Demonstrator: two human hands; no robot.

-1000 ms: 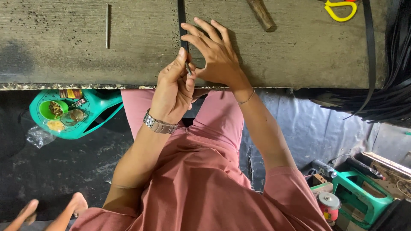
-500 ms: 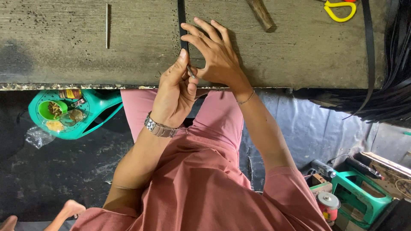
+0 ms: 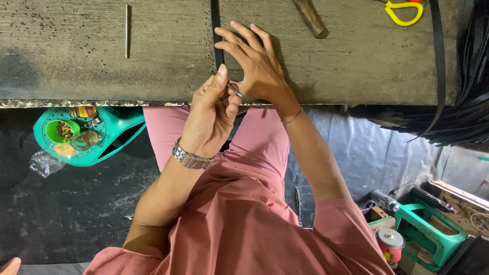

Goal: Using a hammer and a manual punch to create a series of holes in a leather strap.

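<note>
Seen from above at a worn grey table [image 3: 356, 66]: left hand [image 3: 211, 119], steel watch [image 3: 191, 159] on the wrist, pinching a thin metal tool [image 3: 235, 90] beside a black strip [image 3: 216, 30] lying across the boards. Right hand [image 3: 257, 66] spread flat over the strip, fingers splayed, a thin bracelet at the wrist. Farther along the table, a slim metal rod [image 3: 127, 30], a wooden handle [image 3: 310, 18], yellow scissors [image 3: 405, 10]. Below the table edge, a teal stool [image 3: 86, 135] bearing small containers; pink clothing throughout.
</note>
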